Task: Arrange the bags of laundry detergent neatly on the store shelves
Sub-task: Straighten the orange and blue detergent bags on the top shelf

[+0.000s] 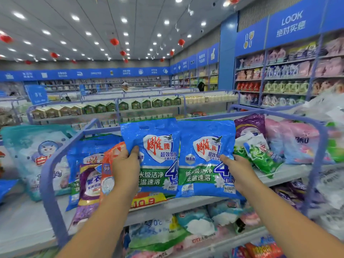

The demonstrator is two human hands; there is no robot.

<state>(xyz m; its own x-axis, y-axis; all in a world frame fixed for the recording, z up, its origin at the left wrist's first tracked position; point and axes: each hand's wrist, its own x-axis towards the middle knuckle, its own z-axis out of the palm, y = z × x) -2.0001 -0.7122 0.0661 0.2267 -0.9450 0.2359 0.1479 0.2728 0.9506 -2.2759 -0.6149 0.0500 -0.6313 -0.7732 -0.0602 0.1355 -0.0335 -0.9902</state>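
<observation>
Two matching blue detergent bags with red lettering stand upright side by side on the top shelf. My left hand grips the left edge of the left blue bag, thumb on its front. My right hand grips the right edge of the right blue bag the same way. The two bags touch along their inner edges. An orange bag leans just left of my left hand.
Purple bag and another blue bag stand left on the shelf; green-white bag, purple bag and pink bags lie right. A blue metal rail frames the shelf. Lower shelves hold more bags. A yellow price tag sits below.
</observation>
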